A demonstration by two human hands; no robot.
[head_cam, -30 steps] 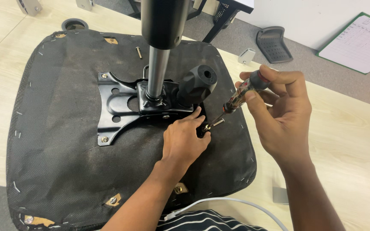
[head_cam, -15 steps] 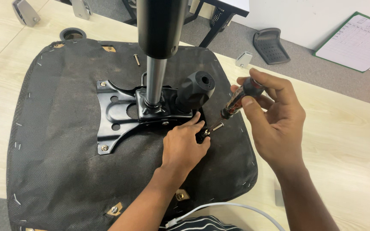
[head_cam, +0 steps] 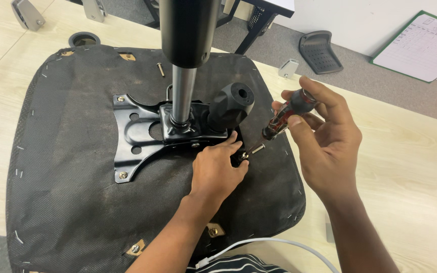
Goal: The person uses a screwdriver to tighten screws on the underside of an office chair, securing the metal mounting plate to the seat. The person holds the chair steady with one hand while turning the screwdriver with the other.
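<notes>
An upturned office-chair seat [head_cam: 67,167] with black fabric lies on the table. Bolted to it is a black metal mounting plate [head_cam: 137,136] with a gas cylinder column [head_cam: 185,55] standing up from it and a black knob [head_cam: 231,103] at its right. My left hand [head_cam: 216,172] rests on the plate's right corner, fingertips at a screw [head_cam: 243,155]. My right hand [head_cam: 324,136] grips a screwdriver [head_cam: 281,119] with a dark red handle, its tip angled down onto that screw.
A loose bolt [head_cam: 161,69] lies on the seat's far side. A white cable [head_cam: 264,247] runs near my body. On the grey floor strip behind lie a black armrest pad [head_cam: 319,50], a clipboard with paper [head_cam: 421,45] and chair casters [head_cam: 26,12].
The view has shifted a little closer. My right hand has brought the screwdriver tip down onto the screw beside my left fingertips. The left hand stays on the plate corner.
</notes>
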